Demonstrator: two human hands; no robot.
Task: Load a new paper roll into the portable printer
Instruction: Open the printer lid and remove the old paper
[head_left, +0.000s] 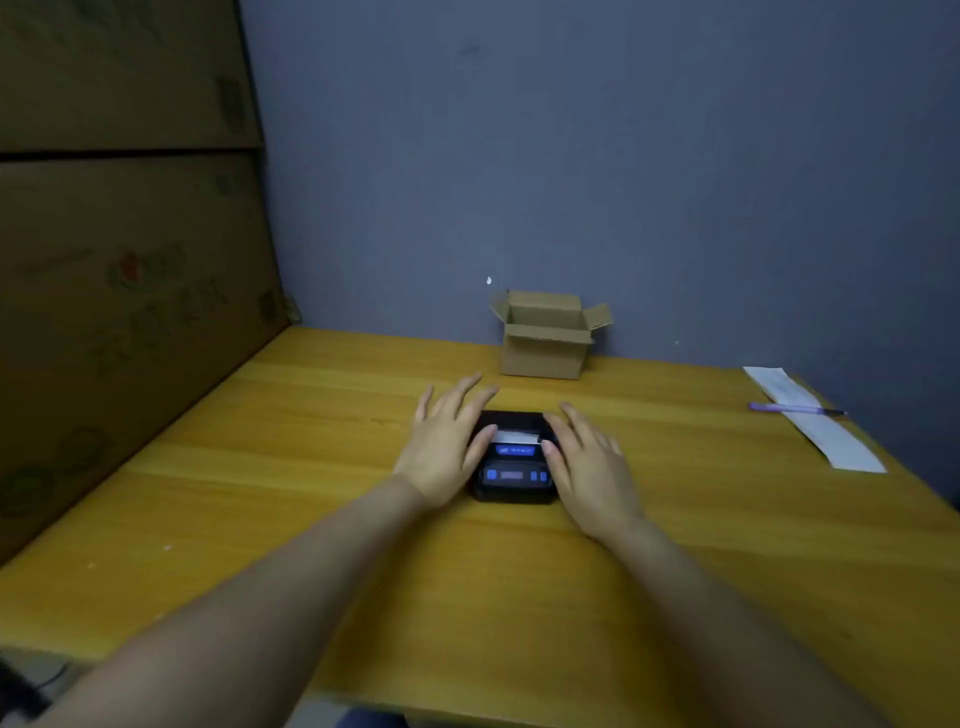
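Yellow wood of the desk (311, 467) fills the view under your arms. Your left hand (444, 449) and right hand (589, 467) lie spread, fingers loose, flanking the black printer (511, 475), both thumbs touching its top by the white paper (517, 435). Beyond your fingertips stands an open cardboard box (545, 343); well right of your right hand, a pen (795, 409) lies across a paper strip (831, 436).

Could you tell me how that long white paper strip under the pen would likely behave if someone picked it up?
The paper strip looks thin and flat, so probably floppy and very light. The pen lying across it would likely roll off if the strip were lifted.
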